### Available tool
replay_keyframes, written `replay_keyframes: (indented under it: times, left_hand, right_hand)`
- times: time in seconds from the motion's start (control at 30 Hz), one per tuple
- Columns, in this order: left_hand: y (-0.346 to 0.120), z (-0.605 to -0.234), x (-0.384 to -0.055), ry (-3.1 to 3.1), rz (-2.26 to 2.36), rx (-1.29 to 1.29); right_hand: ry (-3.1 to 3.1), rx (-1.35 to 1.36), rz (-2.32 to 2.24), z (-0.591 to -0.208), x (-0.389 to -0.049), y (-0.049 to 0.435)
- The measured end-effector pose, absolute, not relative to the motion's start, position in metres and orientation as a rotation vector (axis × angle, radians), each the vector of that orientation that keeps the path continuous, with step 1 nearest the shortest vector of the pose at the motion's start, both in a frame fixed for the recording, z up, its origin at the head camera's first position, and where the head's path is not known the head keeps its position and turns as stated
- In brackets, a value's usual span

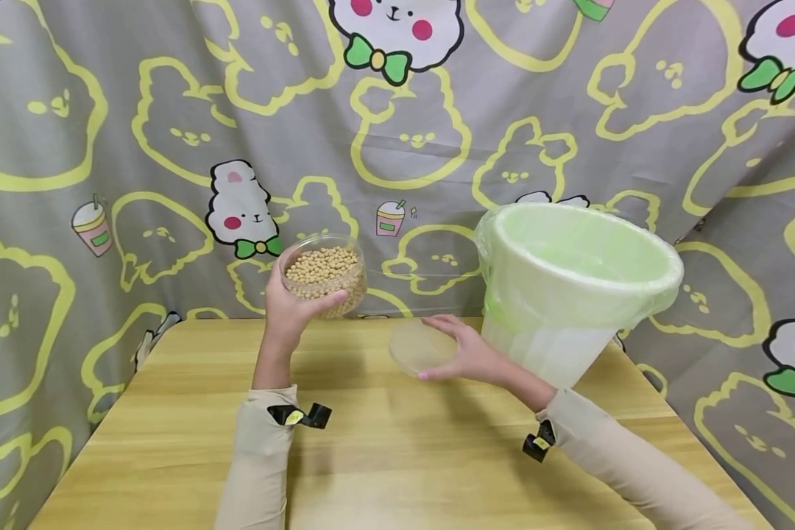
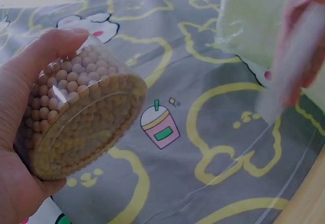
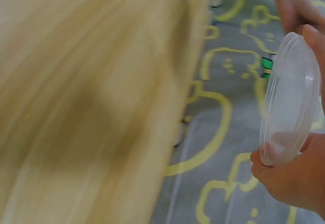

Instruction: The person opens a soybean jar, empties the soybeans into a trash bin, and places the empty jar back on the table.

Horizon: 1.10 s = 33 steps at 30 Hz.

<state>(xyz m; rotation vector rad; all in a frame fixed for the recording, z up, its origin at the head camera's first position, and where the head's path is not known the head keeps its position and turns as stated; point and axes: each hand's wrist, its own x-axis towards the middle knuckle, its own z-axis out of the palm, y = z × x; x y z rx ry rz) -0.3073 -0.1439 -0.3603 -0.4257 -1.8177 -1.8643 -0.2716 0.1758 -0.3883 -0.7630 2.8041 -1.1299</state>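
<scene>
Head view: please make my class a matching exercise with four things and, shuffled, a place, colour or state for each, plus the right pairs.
Things:
1. Jar
2. Lid
3. Bin
4. Table

Places, colours or states:
A. In the right hand
B. Wood-coloured
C. In the left hand
D. Rim covered by a plastic bag

Pairs: 1-C, 2-A, 3-D, 4-B

Lid [image 2: 288, 69] blurred, left wrist view
</scene>
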Motion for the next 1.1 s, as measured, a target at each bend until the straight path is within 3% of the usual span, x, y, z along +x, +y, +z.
replay_keyframes:
  times: [1.1]
  left_hand:
    - [-0.146,-0.360,-0.311,-1.824,-1.870,-0.412]
  right_hand:
    - [2.807,-0.825,-0.699,-0.445,-0.273,0.170]
